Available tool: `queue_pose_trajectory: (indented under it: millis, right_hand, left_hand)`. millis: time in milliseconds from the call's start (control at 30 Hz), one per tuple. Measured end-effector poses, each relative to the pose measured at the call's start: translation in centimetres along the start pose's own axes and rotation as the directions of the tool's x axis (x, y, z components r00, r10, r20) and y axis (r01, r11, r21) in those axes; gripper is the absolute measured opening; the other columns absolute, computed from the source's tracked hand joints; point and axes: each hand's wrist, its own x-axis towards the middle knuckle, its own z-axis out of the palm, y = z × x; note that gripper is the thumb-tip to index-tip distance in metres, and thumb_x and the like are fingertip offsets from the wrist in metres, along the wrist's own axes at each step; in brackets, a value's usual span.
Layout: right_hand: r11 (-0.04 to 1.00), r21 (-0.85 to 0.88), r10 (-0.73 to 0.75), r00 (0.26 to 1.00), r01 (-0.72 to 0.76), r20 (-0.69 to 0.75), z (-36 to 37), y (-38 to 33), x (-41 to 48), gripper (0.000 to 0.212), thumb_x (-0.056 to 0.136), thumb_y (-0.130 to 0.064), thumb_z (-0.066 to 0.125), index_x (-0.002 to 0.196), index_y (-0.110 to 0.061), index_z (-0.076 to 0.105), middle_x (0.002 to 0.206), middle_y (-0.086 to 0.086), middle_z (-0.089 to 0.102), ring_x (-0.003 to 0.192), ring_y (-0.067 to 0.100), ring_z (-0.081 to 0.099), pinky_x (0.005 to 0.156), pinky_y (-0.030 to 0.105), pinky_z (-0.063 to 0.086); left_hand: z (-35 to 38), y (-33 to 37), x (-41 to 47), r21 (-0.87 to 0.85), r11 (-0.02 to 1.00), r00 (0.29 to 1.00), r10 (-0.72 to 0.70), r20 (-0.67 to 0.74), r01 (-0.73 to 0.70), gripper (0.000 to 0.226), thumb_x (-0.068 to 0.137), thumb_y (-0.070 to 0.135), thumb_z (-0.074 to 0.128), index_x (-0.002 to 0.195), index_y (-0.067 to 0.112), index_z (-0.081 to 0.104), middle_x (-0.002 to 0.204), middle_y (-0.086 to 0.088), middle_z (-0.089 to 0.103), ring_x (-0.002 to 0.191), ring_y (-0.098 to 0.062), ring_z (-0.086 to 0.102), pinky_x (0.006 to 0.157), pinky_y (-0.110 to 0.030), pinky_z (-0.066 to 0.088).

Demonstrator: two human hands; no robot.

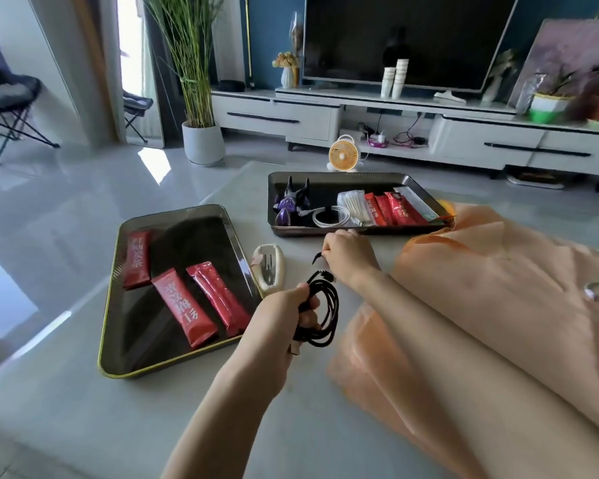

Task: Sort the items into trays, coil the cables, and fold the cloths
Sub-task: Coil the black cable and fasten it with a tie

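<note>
The left hand [284, 312] is closed tight around a black cable [329, 307]. The cable is wound in round loops, and the loops hang out of the fist on the right side. The hand holds it just above the table [66, 409].

The right hand [351, 255] is a bit farther away. Its fingers are curled and pinch the loose end of the same black cable. The little end sticks out to the left of the fingers.

Left of the hands sits a dark tray [146, 326] with three red packets [184, 311] in it. A small white case [268, 267] lies on the table between this tray and the hands.

Behind the right hand is a second tray [325, 183]. It holds a purple toy [293, 202], a coiled white cable [329, 217], a bag of cotton buds [353, 205] and more red packets [395, 209].

A big orange cloth [498, 288] lies spread out on the right side of the table, under the right arm
</note>
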Motion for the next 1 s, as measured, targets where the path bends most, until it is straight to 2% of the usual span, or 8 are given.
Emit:
queue_pose_trajectory:
  millis: [133, 200, 267, 433, 500, 733, 833, 1000]
  right_hand:
    - [0.87, 0.486, 0.163, 0.98, -0.089, -0.112, -3.5, 0.0, -3.2, 0.013, 0.09, -0.008, 0.051, 0.077, -0.009, 0.053, 0.074, 0.007, 0.064, 0.069, 0.024, 0.06, 0.065, 0.031, 0.051]
    - [0.851, 0.525, 0.184, 0.95, -0.025, -0.254, -5.7, -0.2, -5.9, 0.015, 0.085, -0.01, 0.061, 0.071, -0.009, 0.056, 0.061, -0.003, 0.057, 0.058, 0.012, 0.053, 0.054, 0.014, 0.041]
    - [0.838, 0.544, 0.159, 0.929, 0.053, -0.335, -7.8, -0.5, -9.1, 0.016, 0.083, -0.011, 0.066, 0.07, -0.007, 0.059, 0.057, -0.002, 0.057, 0.052, 0.009, 0.048, 0.051, 0.013, 0.038]
    - [0.926, 0.331, -0.068, 0.945, 0.18, -0.321, -9.9, -0.5, -16.5, 0.009, 0.084, -0.014, 0.065, 0.077, -0.01, 0.062, 0.071, -0.002, 0.061, 0.063, 0.017, 0.055, 0.058, 0.037, 0.047]
    - [0.934, 0.288, -0.107, 0.937, 0.209, -0.332, -10.4, 0.1, -18.5, 0.009, 0.084, -0.018, 0.063, 0.078, -0.011, 0.064, 0.072, -0.004, 0.062, 0.062, 0.013, 0.054, 0.055, 0.032, 0.045]
    - [0.932, 0.26, -0.162, 0.93, 0.255, -0.329, -12.0, 2.7, -23.3, 0.012, 0.086, -0.023, 0.062, 0.082, -0.014, 0.069, 0.074, -0.007, 0.061, 0.061, 0.004, 0.052, 0.051, 0.025, 0.046]
    - [0.891, 0.409, -0.089, 0.958, 0.2, -0.274, -12.2, 3.7, -24.7, 0.028, 0.09, -0.036, 0.051, 0.094, -0.017, 0.071, 0.083, -0.011, 0.058, 0.076, 0.003, 0.053, 0.067, 0.021, 0.046]
    - [0.86, 0.506, -0.002, 0.994, 0.058, -0.11, -12.8, 6.0, -25.3, 0.026, 0.08, -0.022, 0.073, 0.1, -0.03, 0.06, 0.107, -0.017, 0.05, 0.106, -0.001, 0.044, 0.092, 0.014, 0.031]
  left_hand:
    - [0.6, 0.0, 0.1, 0.062, 0.998, 1.0, 0.018, 0.01, -0.018, 0.034, 0.095, 0.024, 0.043, 0.063, 0.014, 0.051, 0.034, 0.009, 0.034, 0.058, -0.013, 0.038, 0.053, -0.025, 0.021]
    - [1.3, -0.3, -0.1, 0.105, 0.994, 0.999, 0.034, 0.033, -0.037, 0.034, 0.095, 0.022, 0.042, 0.063, 0.014, 0.05, 0.033, 0.01, 0.034, 0.056, -0.014, 0.04, 0.05, -0.024, 0.024]
    - [2.3, -0.7, -0.6, 0.143, 0.989, 0.996, 0.032, 0.081, -0.043, 0.033, 0.093, 0.022, 0.041, 0.063, 0.014, 0.049, 0.032, 0.009, 0.033, 0.054, -0.014, 0.042, 0.049, -0.023, 0.026]
    - [4.7, -1.9, -1.8, 0.017, 0.998, 0.977, 0.049, 0.208, -0.054, 0.036, 0.092, 0.025, 0.029, 0.061, 0.013, 0.043, 0.038, 0.008, 0.034, 0.036, -0.007, 0.032, 0.044, -0.02, 0.027]
    - [5.7, -2.3, -2.3, -0.025, 0.997, 0.967, 0.077, 0.243, -0.073, 0.037, 0.093, 0.026, 0.033, 0.058, 0.015, 0.041, 0.046, 0.005, 0.036, 0.035, -0.007, 0.029, 0.049, -0.021, 0.03]
    - [7.9, -4.8, -4.1, 0.314, 0.907, 0.946, 0.208, 0.25, -0.282, 0.041, 0.091, 0.028, 0.042, 0.051, 0.018, 0.042, 0.045, 0.009, 0.042, 0.043, -0.008, 0.036, 0.047, -0.015, 0.031]
    - [8.6, -5.3, -4.6, 0.37, 0.873, 0.941, 0.241, 0.236, -0.316, 0.046, 0.089, 0.025, 0.043, 0.043, 0.021, 0.042, 0.045, 0.008, 0.04, 0.045, -0.009, 0.035, 0.051, -0.021, 0.029]
    - [9.6, -6.0, -5.4, 0.446, 0.768, 0.877, 0.312, 0.365, -0.459, 0.045, 0.09, 0.021, 0.042, 0.045, 0.018, 0.037, 0.044, 0.008, 0.037, 0.042, -0.009, 0.029, 0.044, -0.014, 0.025]
